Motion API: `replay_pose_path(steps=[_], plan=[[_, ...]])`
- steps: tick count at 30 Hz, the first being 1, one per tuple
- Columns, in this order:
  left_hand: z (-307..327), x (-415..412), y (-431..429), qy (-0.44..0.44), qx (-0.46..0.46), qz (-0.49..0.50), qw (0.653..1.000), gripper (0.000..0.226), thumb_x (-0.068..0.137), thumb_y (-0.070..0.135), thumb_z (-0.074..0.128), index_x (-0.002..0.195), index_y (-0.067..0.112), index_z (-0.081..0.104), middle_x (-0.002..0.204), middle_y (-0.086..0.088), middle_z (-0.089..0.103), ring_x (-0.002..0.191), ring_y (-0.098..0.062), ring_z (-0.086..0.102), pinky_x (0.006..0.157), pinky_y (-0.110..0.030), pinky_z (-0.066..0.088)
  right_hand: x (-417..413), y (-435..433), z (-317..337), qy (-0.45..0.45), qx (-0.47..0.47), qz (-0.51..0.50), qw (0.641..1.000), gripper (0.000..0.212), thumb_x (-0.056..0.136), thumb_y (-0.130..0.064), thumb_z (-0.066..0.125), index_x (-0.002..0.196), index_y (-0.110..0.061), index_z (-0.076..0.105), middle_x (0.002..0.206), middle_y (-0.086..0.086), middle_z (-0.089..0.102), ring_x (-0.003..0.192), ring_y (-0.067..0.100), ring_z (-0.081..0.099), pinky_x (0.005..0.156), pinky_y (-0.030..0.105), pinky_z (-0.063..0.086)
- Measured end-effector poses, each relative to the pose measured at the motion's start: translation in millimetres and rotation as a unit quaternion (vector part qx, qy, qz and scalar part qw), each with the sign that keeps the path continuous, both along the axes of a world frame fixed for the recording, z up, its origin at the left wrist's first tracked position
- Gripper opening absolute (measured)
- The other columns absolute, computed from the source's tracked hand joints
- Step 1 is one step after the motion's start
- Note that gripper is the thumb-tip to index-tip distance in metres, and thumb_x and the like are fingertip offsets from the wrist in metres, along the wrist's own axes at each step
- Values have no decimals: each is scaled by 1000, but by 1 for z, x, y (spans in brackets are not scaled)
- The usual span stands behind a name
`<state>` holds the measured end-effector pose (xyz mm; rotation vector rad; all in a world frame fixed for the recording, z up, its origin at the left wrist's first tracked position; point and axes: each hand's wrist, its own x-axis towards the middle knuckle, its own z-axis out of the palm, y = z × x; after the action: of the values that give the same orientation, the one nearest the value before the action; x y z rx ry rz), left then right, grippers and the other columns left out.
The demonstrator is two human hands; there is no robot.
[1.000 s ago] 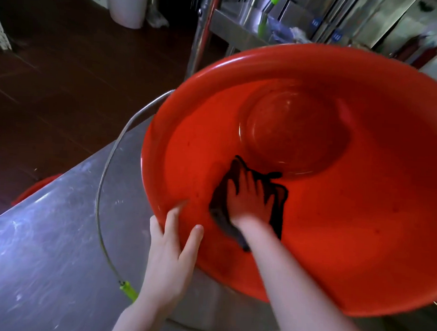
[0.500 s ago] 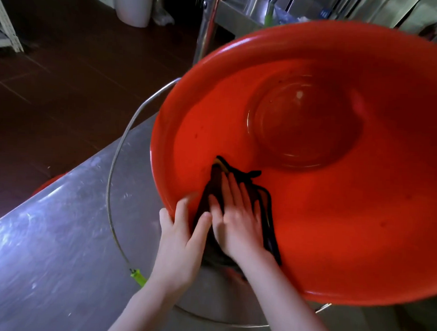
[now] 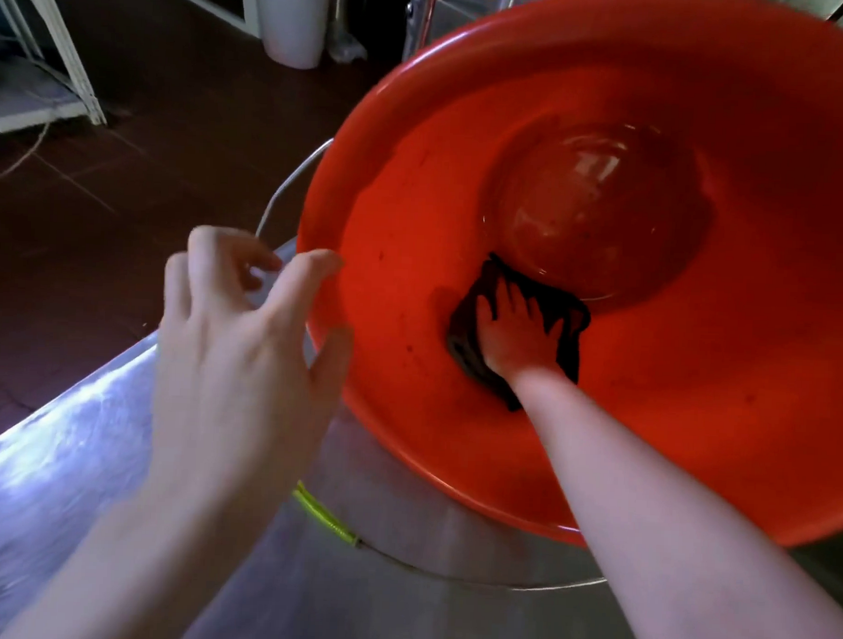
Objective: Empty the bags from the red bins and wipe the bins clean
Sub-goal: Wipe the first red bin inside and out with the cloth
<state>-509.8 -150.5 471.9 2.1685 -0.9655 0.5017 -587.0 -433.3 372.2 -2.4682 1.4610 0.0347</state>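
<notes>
Now lifted off the bin (image 3: 338, 173) at its nine-o'clock rim: left hand (image 3: 246, 351), fingers spread, empty. Right hand (image 3: 514, 332), fingers flat and apart, pressing the cloth (image 3: 462, 337) deeper, near the bin's floor (wiping goes on, bin on the table (image 3: 71, 450) likely unsteadied).

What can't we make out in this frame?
1. Head view: red bin, cut off by the top and right frame edges.
2. Head view: dark cloth, middle hidden under the right hand.
3. Head view: left hand blurred; whether its fingers touch the bin rim is unclear.
4. Head view: the bin's support, hidden behind the bin itself.
</notes>
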Motion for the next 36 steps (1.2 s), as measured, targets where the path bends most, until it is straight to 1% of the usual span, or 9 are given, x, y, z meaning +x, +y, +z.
replay_pose_path(steps=[3, 5, 8, 12, 15, 22, 27, 30, 36], plan=[[-2, 11, -13, 48, 83, -64, 993, 56, 82, 15, 71, 136, 16, 55, 123, -20, 45, 106, -36, 49, 81, -45, 50, -20, 1, 0, 36, 9, 1, 999, 61, 100, -55, 14, 155, -31, 2, 163, -10, 1, 150, 22, 3, 117, 60, -3], [-10, 6, -15, 80, 128, -105, 983, 67, 82, 13, 72, 144, 18, 45, 113, -17, 50, 98, -33, 54, 73, -44, 52, -37, 4, 1, 59, 11, 5, 998, 62, 99, -56, 13, 155, -32, -1, 163, -11, -2, 150, 21, 1, 117, 59, -2], [-19, 12, -11, 57, 105, -153, 981, 67, 82, 15, 74, 142, 20, 45, 99, -9, 52, 82, -28, 56, 62, -42, 53, -52, 12, 9, 64, 15, 25, 997, 61, 101, -55, 15, 155, -33, -4, 163, -11, -5, 150, 19, 0, 118, 57, 0], [-19, 24, -11, 56, 103, -188, 975, 61, 80, 28, 71, 135, 32, 46, 90, 4, 50, 69, -22, 58, 54, -38, 54, -53, 71, 19, -4, 9, 116, 993, 63, 101, -50, 24, 154, -32, -4, 163, -11, -3, 150, 17, 3, 119, 53, 8], [-27, 25, -3, 108, 100, -189, 971, 57, 77, 35, 74, 127, 38, 46, 82, 14, 45, 59, -12, 51, 49, -26, 44, -52, 139, 21, -60, -32, 204, 977, 68, 94, -59, 16, 155, -32, -2, 163, -9, 3, 150, 18, 7, 119, 50, 12], [-60, 24, 13, 205, 81, -173, 960, 58, 71, 43, 79, 120, 43, 48, 54, 23, 40, 54, 3, 44, 50, -15, 30, -5, 89, 9, 2, 11, 8, 1000, 62, 99, -59, 17, 154, -36, 2, 163, -13, 0, 150, 16, 2, 118, 57, -2], [-66, 27, 12, 253, 49, -195, 946, 51, 73, 55, 71, 116, 51, 45, 65, 40, 51, 56, 10, 49, 51, -14, 28, 21, 22, 9, 13, 40, -65, 997, 65, 98, -60, 15, 155, -31, 4, 164, -7, 1, 150, 23, 0, 116, 59, -8], [-59, 17, 9, 304, -15, -223, 926, 44, 75, 59, 68, 111, 50, 46, 70, 35, 56, 52, 0, 53, 50, -11, 38, 21, 30, 15, 20, 64, -9, 998, 60, 101, -53, 15, 155, -31, 3, 163, -8, -1, 150, 24, 1, 117, 60, -5], [-50, -17, 9, 329, -47, -278, 901, 39, 81, 55, 57, 118, 47, 48, 73, 23, 56, 55, -4, 52, 54, -10, 36, -13, 129, 44, -150, 81, 143, 975, 62, 99, -52, 23, 153, -39, -3, 162, -15, 4, 149, 10, 7, 120, 46, 8]])
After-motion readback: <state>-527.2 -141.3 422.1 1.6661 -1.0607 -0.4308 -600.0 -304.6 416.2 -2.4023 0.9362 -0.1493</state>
